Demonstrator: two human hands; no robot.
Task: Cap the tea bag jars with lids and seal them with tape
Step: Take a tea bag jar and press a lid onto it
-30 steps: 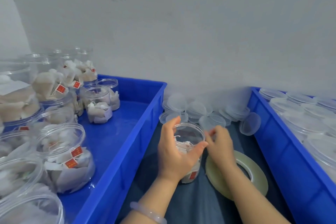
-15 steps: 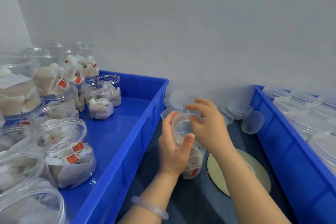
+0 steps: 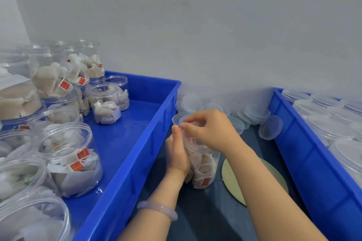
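Where the dark blue worktop [image 3: 205, 221] shows between two trays, low and centre in the frame, a clear round plastic jar of tea bags [image 3: 204, 164] stands upright, with a red tag showing through its wall near the base. The left hand [image 3: 177, 152] takes the jar from the left side, its grip wrapped round the wall with the thumb up by the rim. The right hand [image 3: 212, 131] sits on top, its grip curled down over the mouth, fingertips pinching at the rim's left edge. Whether a lid lies under the palm cannot be told.

A pale translucent bangle [image 3: 158, 210] rings the left wrist. Just right of the jar, a flat pale-green roll of tape [image 3: 232, 180] lies on the worktop, partly hidden by the right forearm. Behind the hands, against the grey wall, loose clear round plastic lids [image 3: 192, 103] lie heaped, and one leaning lid [image 3: 271, 127] is propped beside the right tray.

On the left of the frame, a blue plastic tray [image 3: 141, 142] holds open jars stuffed with tea bags [image 3: 68, 160]. On the right, a second blue tray [image 3: 290, 129] holds capped jars [image 3: 305, 106].
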